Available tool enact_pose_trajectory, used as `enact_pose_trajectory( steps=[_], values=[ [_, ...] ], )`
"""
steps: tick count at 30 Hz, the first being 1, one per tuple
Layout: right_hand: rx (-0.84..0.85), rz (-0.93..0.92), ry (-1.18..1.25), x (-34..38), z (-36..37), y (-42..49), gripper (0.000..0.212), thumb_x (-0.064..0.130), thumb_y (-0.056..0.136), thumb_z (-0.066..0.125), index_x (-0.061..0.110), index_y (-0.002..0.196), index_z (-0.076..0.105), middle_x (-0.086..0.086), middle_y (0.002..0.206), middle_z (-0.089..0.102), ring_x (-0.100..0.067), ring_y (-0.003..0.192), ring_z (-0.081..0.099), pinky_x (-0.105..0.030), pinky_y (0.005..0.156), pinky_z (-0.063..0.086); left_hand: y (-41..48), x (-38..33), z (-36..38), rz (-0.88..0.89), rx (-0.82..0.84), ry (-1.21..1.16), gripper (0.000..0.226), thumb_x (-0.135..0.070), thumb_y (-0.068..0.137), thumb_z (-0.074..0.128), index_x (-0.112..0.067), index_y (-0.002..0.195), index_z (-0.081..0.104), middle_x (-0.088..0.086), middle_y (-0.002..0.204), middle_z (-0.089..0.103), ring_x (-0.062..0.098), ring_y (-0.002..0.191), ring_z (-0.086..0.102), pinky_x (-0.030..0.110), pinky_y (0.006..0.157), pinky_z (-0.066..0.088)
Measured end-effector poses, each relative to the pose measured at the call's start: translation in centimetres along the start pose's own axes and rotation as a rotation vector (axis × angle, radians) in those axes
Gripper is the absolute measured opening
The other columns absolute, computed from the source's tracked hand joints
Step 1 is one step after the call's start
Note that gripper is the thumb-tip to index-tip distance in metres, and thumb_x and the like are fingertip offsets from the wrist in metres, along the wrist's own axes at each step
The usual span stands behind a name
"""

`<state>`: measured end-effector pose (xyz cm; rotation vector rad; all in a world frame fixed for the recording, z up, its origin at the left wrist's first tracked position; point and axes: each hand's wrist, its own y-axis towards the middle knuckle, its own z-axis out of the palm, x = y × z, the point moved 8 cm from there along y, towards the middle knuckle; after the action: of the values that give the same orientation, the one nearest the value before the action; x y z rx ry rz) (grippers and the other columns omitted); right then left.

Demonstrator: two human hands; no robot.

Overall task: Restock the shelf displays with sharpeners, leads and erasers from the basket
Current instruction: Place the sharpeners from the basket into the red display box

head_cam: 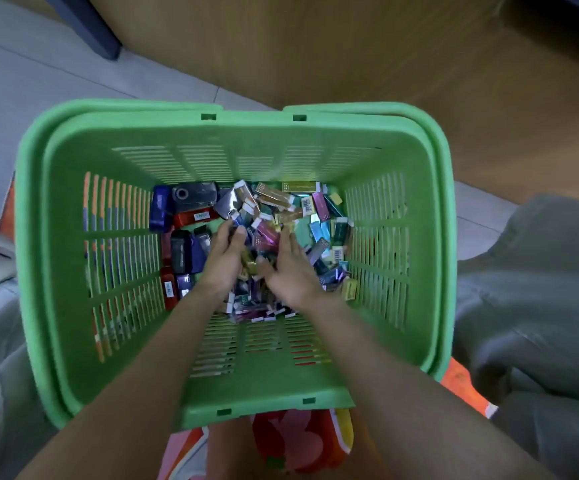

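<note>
Left hand (225,252) deep in green basket (56,237), fingers bent into small packs (315,216); grip on any unclear. Right hand (290,268) flat, fingers straight, resting on same heap. Sharpeners (180,244) stacked at basket's left side.

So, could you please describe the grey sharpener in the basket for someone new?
Look into the green basket, at the far left corner of its floor. There, right of a dark blue box and beyond a red box, lies the grey sharpener. It alone shows a round dark hole.
</note>
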<state>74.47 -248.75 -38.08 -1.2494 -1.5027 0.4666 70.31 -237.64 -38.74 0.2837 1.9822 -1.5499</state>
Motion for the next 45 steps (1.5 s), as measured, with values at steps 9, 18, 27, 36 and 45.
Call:
enact_pose_trajectory(
  steps=[9, 18, 27, 36, 45],
  values=[
    [-0.126, -0.046, -0.058, -1.6, -5.2, -2.8, 0.043, 0.039, 0.102, 0.032, 0.011, 0.133, 0.041, -0.012, 0.13, 0.052, -0.026, 0.113, 0.056, -0.044, 0.099, 0.045, 0.2, -0.2, -0.6, 0.037, 0.07, 0.062, 0.049, -0.049, 0.1, 0.025, -0.036, 0.147, 0.023, -0.005, 0.157, 0.019, 0.018, 0.142, 0.019, 0.035, 0.107, 0.02],
    [0.31, 0.168, -0.608, -5.7, -5.3, -1.6, 0.092, 0.079, 0.082, 0.02, 0.016, 0.148, 0.028, -0.009, 0.155, 0.027, -0.031, 0.143, 0.021, -0.048, 0.115, 0.023, -0.4, -0.4, -0.2, 0.038, 0.125, 0.093, 0.053, -0.054, 0.099, 0.017, -0.036, 0.149, 0.016, -0.009, 0.158, 0.013, 0.015, 0.144, 0.014, 0.039, 0.113, 0.013],
    [0.257, 0.197, -0.345, -5.5, -2.7, -3.9, 0.087, 0.038, 0.078, 0.075, 0.012, 0.145, 0.027, -0.011, 0.141, 0.044, -0.03, 0.127, 0.047, -0.041, 0.109, 0.037, -0.5, -0.5, -0.5, 0.044, 0.115, 0.077, 0.056, -0.056, 0.098, 0.019, -0.034, 0.15, 0.015, -0.011, 0.157, 0.013, 0.014, 0.143, 0.013, 0.04, 0.113, 0.014],
    [0.339, 0.066, -0.221, -0.6, 2.0, -5.6, 0.084, 0.036, 0.09, 0.062, 0.015, 0.152, 0.009, -0.005, 0.154, 0.03, -0.026, 0.137, 0.035, -0.044, 0.117, 0.022, -0.2, 0.3, -1.0, 0.031, 0.134, 0.075, 0.058, -0.059, 0.096, 0.018, -0.038, 0.15, 0.01, -0.01, 0.158, 0.013, 0.018, 0.145, 0.012, 0.046, 0.115, 0.013],
    [-0.241, -0.033, -0.562, -0.4, -8.8, -2.8, 0.061, 0.029, 0.101, 0.039, 0.008, 0.15, 0.011, -0.012, 0.155, 0.019, -0.024, 0.145, 0.017, -0.034, 0.118, 0.008, -0.5, 0.6, 0.5, -0.005, 0.086, 0.076, 0.061, -0.059, 0.096, 0.018, -0.043, 0.146, -0.012, -0.002, 0.16, -0.003, 0.028, 0.146, 0.005, 0.059, 0.115, 0.008]
  ],
)
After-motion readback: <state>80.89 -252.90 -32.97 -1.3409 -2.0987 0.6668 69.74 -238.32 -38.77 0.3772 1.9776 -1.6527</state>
